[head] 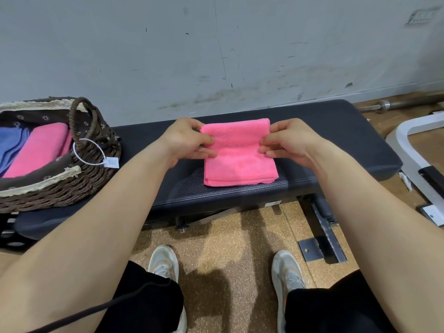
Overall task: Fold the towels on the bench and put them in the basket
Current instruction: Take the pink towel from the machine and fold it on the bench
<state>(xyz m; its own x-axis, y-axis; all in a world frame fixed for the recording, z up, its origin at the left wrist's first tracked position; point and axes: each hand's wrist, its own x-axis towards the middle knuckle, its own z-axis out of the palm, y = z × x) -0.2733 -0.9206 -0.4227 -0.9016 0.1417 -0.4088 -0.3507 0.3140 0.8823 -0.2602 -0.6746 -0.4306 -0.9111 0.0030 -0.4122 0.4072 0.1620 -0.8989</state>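
Both hands pinch the sides of a folded pink towel on the dark worktop.

The pink towel [240, 162] lies folded into a thick rectangle in the middle of the worktop [336, 131], its layered edges facing the person. The left hand [189, 140] pinches the towel's left edge between thumb and curled fingers, and the right hand [286, 143] pinches its right edge the same way. A soft crease runs across the cloth between them, and it is hard to tell whether the far half is lifted or only rumpled. Left of the towel, at the worktop's end, stands the wicker basket [72, 186]. A second pink towel [40, 150] and a blue towel [12, 145] lie folded side by side inside it, and a white tag [111, 162] hangs from its handle. Right of the towel and beyond it, a barbell [384, 106] lies by the wall.
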